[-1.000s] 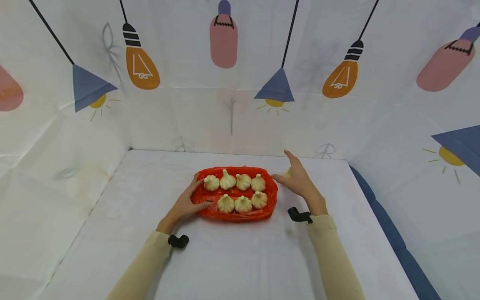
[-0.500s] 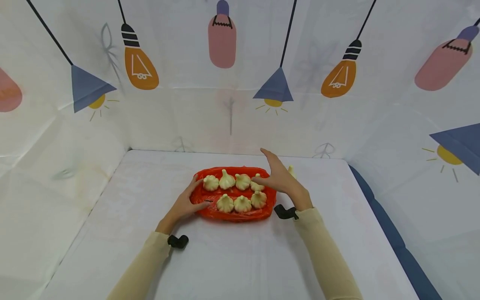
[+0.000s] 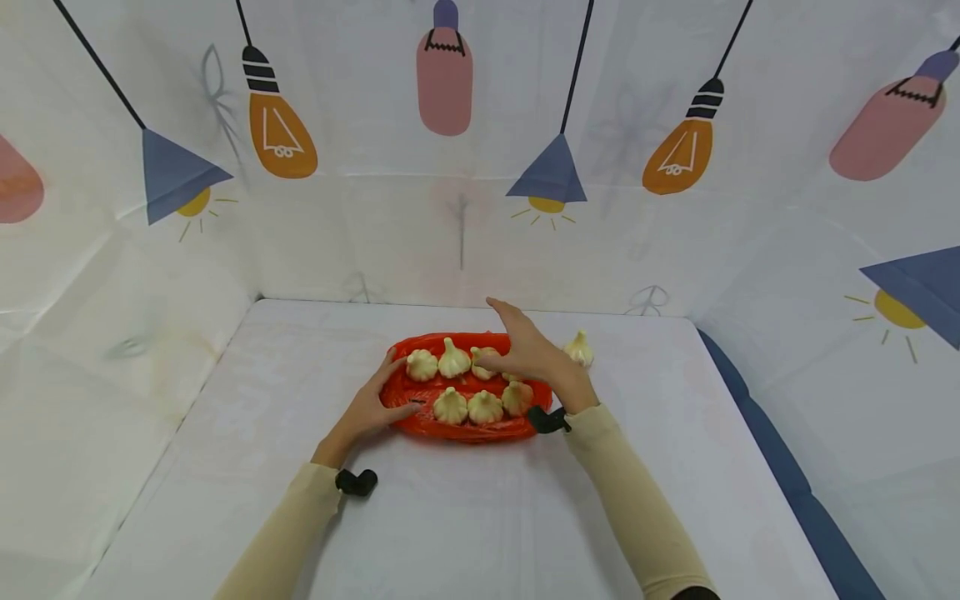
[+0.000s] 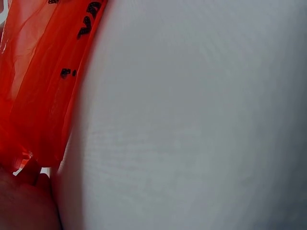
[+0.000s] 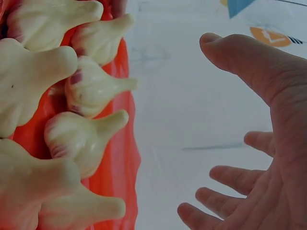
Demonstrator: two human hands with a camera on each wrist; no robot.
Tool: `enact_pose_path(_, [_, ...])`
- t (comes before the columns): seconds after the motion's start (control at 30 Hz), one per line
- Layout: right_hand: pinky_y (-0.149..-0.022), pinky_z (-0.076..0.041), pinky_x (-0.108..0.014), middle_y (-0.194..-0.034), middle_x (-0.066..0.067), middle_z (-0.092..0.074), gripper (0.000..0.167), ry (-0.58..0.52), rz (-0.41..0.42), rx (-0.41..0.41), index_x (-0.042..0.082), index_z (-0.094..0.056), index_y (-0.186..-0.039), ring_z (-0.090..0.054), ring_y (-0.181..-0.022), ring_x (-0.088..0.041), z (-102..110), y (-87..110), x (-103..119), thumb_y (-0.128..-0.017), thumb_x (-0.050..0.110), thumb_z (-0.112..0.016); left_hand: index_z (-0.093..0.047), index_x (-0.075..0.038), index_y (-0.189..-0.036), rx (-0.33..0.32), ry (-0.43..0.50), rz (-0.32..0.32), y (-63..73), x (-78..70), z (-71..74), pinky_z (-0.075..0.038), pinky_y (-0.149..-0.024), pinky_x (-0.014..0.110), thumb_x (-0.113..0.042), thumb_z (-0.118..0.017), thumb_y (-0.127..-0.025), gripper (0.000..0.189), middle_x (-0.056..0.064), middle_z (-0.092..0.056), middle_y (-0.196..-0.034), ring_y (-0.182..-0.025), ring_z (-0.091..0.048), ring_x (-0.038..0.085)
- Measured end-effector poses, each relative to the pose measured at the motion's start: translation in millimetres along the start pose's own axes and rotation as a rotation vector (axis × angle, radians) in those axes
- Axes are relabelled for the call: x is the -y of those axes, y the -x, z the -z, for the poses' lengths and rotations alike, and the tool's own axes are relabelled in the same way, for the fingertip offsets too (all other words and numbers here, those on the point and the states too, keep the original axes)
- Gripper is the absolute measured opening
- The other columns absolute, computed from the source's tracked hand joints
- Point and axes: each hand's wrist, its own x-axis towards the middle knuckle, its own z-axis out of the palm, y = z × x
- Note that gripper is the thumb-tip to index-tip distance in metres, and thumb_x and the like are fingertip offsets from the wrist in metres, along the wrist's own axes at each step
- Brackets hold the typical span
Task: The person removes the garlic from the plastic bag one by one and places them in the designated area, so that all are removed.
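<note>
Left hand [image 3: 370,406] grips left end of oblong red plastic-covered tray [image 3: 420,426]; cream garlic bulbs [image 3: 486,408] inside, lone cream bulb [image 3: 579,350] right of it. Right hand [image 3: 531,348] over its right end, fingers spread, empty.

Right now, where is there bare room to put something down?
The table is bare in front of the red tray, between left sleeve and right sleeve, and outside each sleeve toward the side edges. The tray area is crowded: garlic inside, left hand at one end, right hand by the other, loose bulb rightward.
</note>
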Motion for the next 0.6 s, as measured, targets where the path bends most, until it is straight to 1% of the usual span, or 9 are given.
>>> enact_pose_path(0.13, [-0.123,-0.03,-0.06,-0.173,-0.008,-0.016,0.106,0.023,-0.001,0.04,0.023,-0.013,-0.167,-0.019,-0.158,-0.032,-3.6,-2.9,4.5,-0.088,0.056,-0.075,-0.031,-0.019,-0.163,0.004,0.001,0.004,-1.2,0.3,-0.9,-0.02,-0.124,0.065,-0.046,-0.082,-0.085,0.097,0.001,-0.003,-0.175,-0.16,-0.01,0.039])
enact_pose_path(0.2, [-0.122,-0.031,-0.061,-0.173,-0.008,-0.015,0.106,0.037,0.006,0.061,0.025,-0.011,-0.167,-0.018,-0.158,-0.033,-5.3,-4.7,7.6,-0.088,0.056,-0.074,-0.031,-0.019,-0.163,0.003,-0.001,0.006,-1.3,0.7,-1.1,-0.02,-0.124,0.065,-0.046,-0.082,-0.085,0.097,0.001,-0.003,-0.175,-0.16,-0.009,0.039])
enact_pose_path(0.33, [-0.121,-0.033,-0.061,-0.172,-0.009,-0.015,0.104,0.06,0.023,0.081,0.026,-0.011,-0.167,-0.019,-0.158,-0.034,-8.1,-8.7,15.4,-0.088,0.052,-0.075,-0.031,-0.018,-0.162,0.0,-0.003,-0.001,-1.1,0.6,-1.0,-0.02,-0.124,0.066,-0.045,-0.083,-0.085,0.097,0.002,-0.003,-0.175,-0.16,-0.01,0.04])
enact_pose_path(0.47, [-0.121,-0.033,-0.061,-0.173,-0.009,-0.015,0.103,0.067,0.034,0.099,0.024,-0.012,-0.167,-0.019,-0.158,-0.034,-12.1,-13.3,24.3,-0.089,0.047,-0.077,-0.031,-0.018,-0.162,0.005,-0.001,-0.008,-0.3,0.2,0.2,-0.02,-0.123,0.066,-0.045,-0.083,-0.085,0.097,0.003,-0.004,-0.175,-0.159,-0.011,0.041])
enact_pose_path(0.6, [-0.122,-0.032,-0.06,-0.172,-0.009,-0.017,0.103,0.078,0.05,0.116,0.023,-0.013,-0.167,-0.02,-0.158,-0.034,-18.7,-19.1,29.4,-0.09,0.047,-0.077,-0.031,-0.018,-0.162,0.008,0.006,-0.009,0.0,-0.2,0.7,-0.02,-0.124,0.065,-0.044,-0.083,-0.085,0.097,0.004,-0.004,-0.175,-0.159,-0.011,0.041])
